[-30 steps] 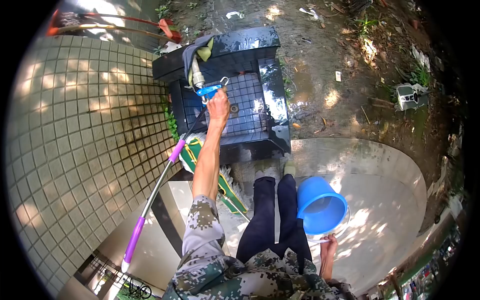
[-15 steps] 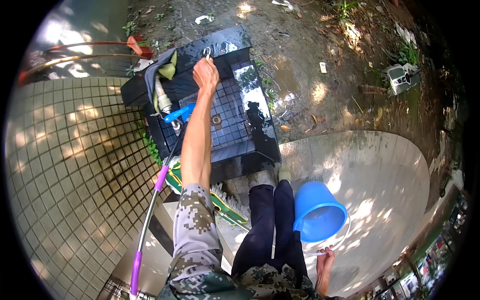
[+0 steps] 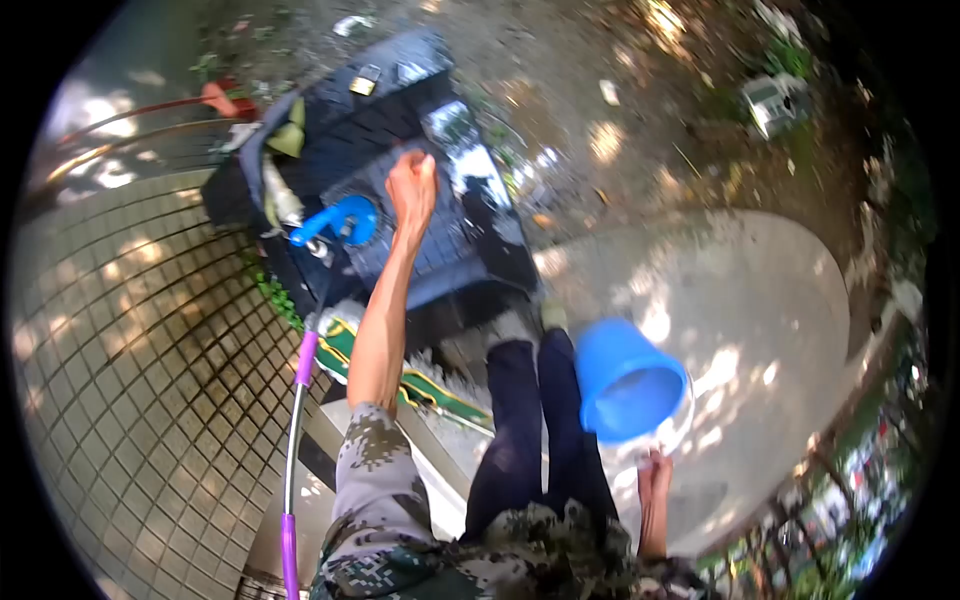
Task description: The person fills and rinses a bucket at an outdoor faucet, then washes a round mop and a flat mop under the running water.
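My left hand (image 3: 411, 185) is closed in a loose fist above the black sink (image 3: 500, 255); what it holds, if anything, is hidden. Beyond it, a small metallic fitting (image 3: 365, 80) sits on the sink's far ledge, apart from my fingers. To the left of the forearm lies a blue tool with a round head (image 3: 352, 220). Low on the right, the white handle of a blue bucket (image 3: 600, 385) is held in my right hand (image 3: 655, 472), its fingers closed. The bucket is tilted, mouth towards me, beside my legs.
Cloths (image 3: 287, 135) hang over the sink's left side. A purple-and-silver pole (image 3: 293, 440) runs up to the sink, near a green-and-white mop head (image 3: 440, 398). Tiled paving (image 3: 140, 350) is left, concrete (image 3: 760, 330) right, wet soil (image 3: 560, 110) beyond.
My left hand has come away from the metal fitting and drawn back over the basin. The blue round head now shows more fully. My right hand keeps the bucket's handle; the view has shifted.
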A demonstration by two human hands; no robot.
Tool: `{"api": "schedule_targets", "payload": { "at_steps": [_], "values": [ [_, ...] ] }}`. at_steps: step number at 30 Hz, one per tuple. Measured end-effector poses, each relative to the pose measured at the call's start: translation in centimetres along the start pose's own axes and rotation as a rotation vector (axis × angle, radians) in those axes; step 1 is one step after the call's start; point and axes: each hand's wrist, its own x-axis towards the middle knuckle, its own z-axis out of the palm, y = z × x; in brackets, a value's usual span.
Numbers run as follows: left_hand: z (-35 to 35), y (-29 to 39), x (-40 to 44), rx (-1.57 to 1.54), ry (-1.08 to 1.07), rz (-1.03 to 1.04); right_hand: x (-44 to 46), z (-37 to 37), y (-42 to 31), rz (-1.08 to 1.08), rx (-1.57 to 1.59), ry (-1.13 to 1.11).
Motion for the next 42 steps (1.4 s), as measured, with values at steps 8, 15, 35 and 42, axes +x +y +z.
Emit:
{"api": "schedule_targets", "payload": {
  "at_steps": [8, 15, 35, 42],
  "values": [
    [1.0, -2.0, -35.0, 0.13, -0.691, -0.291, 2.8, 2.1, -3.9, -0.071, -0.445, -0.164],
    [5.2, 0.6, -49.5, -0.081, -0.609, -0.452, 0.3, 3.3, -8.4, -0.235, -1.164, -0.486],
    [-3.2, 6.3, -55.5, -1.119, 0.31, -0.78, -15.6, 22.4, -2.1, -0.618, -1.677, -1.324],
    [-7.6, 7.1, -46.9, -1.17, 0.601, -0.845, -15.0, 27.8, 6.8, -1.055, -1.568, -1.264]
  ]
}}
